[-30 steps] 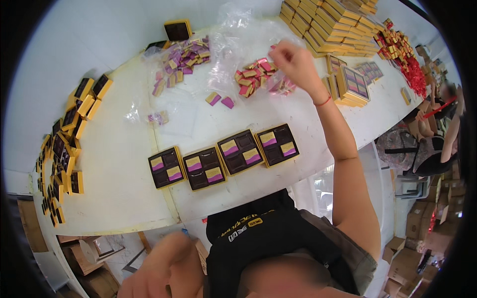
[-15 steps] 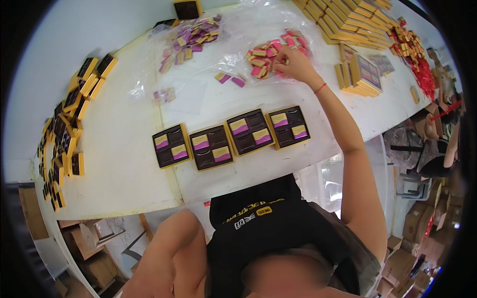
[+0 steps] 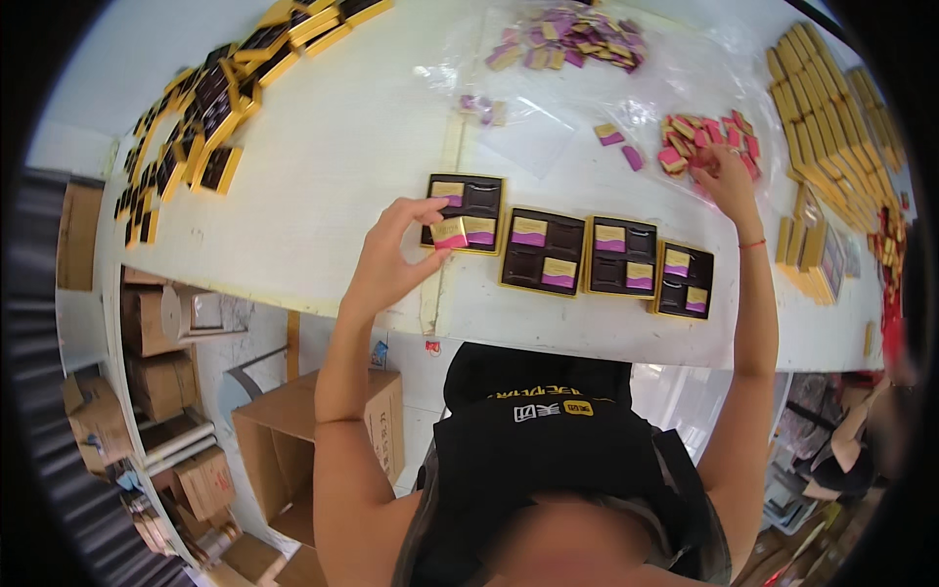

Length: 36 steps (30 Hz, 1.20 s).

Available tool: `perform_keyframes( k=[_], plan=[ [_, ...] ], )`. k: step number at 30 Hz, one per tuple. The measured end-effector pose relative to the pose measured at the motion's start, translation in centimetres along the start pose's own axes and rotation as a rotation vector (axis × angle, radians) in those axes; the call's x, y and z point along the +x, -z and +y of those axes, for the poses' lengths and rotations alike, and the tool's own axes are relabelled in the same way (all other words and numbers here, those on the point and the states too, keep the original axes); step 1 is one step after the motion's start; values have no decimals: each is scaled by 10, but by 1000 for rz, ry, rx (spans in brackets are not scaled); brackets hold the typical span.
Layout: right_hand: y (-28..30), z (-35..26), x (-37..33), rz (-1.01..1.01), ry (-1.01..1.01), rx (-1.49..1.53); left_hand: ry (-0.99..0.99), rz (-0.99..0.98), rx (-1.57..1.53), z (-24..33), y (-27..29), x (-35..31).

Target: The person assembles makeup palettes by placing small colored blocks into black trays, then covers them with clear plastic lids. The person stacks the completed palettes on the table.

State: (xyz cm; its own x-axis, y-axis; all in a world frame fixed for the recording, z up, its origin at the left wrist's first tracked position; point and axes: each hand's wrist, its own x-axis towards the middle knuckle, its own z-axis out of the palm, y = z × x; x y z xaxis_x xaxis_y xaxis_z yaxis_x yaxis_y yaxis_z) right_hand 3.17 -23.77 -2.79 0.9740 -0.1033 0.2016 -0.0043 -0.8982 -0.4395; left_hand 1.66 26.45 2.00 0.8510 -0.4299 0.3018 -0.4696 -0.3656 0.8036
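Observation:
My left hand (image 3: 396,254) holds a pink-and-gold wrapped chocolate (image 3: 449,234) between thumb and fingers, over the leftmost gift box (image 3: 476,193). That box has a gold rim and a dark tray with four-part hollows, in which purple-and-gold chocolates (image 3: 480,231) lie diagonally. To its right, several like boxes stand in a row, such as a middle box (image 3: 546,249) and the rightmost box (image 3: 684,281), each with two purple-and-gold chocolates. My right hand (image 3: 729,184) reaches into a pile of pink-and-gold chocolates (image 3: 712,134), fingers curled together; what they pinch is hidden.
A purple-and-gold pile (image 3: 577,39) lies on clear plastic at the back, with loose purple pieces (image 3: 631,158) nearer. Empty dark trays in gold boxes (image 3: 210,108) heap at the left; gold boxes (image 3: 831,108) stack at the right. An open carton (image 3: 269,440) stands below the table.
My left hand has come up from below the table edge and now holds a pink-and-gold chocolate over the leftmost box. My right hand stays at the pink pile. The view has swung left.

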Motion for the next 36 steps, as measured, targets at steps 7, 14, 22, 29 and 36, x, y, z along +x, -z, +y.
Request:
perform_keyframes(
  k=[7, 14, 22, 29, 36],
  plan=[
    [15, 17, 2, -178, -107, 165, 47, -173, 52, -47, 15, -1],
    [40, -79, -30, 318, 41, 365, -119, -70, 370, -27, -1, -24],
    [-76, -250, -14, -200, 463, 669, -137, 62, 571, -39, -36, -44],
    [-124, -253, 0, -199, 527, 484, -84, 159, 455, -54, -46, -48],
    [-123, -241, -10, 7, 777, 114, -139, 164, 569, -54, -50, -48]
  ],
)
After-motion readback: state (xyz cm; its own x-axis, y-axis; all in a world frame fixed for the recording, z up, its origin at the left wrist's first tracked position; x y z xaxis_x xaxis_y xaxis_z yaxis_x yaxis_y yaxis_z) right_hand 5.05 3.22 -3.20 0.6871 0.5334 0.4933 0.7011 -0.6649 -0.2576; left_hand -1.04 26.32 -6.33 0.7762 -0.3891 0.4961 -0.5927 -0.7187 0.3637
